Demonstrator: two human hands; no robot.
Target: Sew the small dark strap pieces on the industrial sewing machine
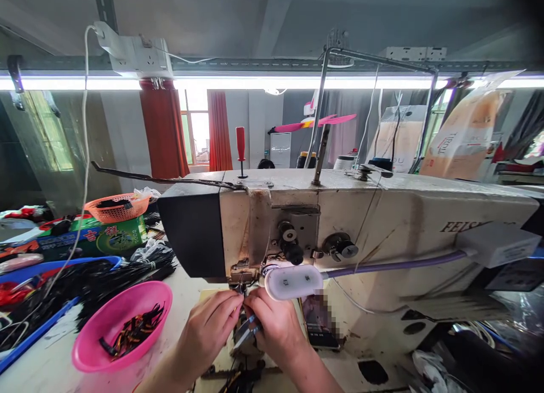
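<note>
Below the needle area of the white sewing machine [382, 211], my two hands meet close together. My left hand [208, 319] is closed in a pinch beside the presser foot [241, 289]; the small piece at its fingertips is mostly hidden. My right hand [278, 328] is closed around thread snips [247, 332], whose metal blades point down and to the left out of the grip. Its thumb and forefinger also reach to the needle area, near the left fingertips. Under the hands lie dark strips [240, 379] with orange bits.
A pink bowl [161, 319] with short black and orange pieces [136, 332] stands left. Beyond it are bundled black strips [157, 262], a blue-rimmed tray [42, 330] and an orange basket [114, 208]. A lamp [294, 282] hangs over my right hand; a phone [321, 325] lies behind.
</note>
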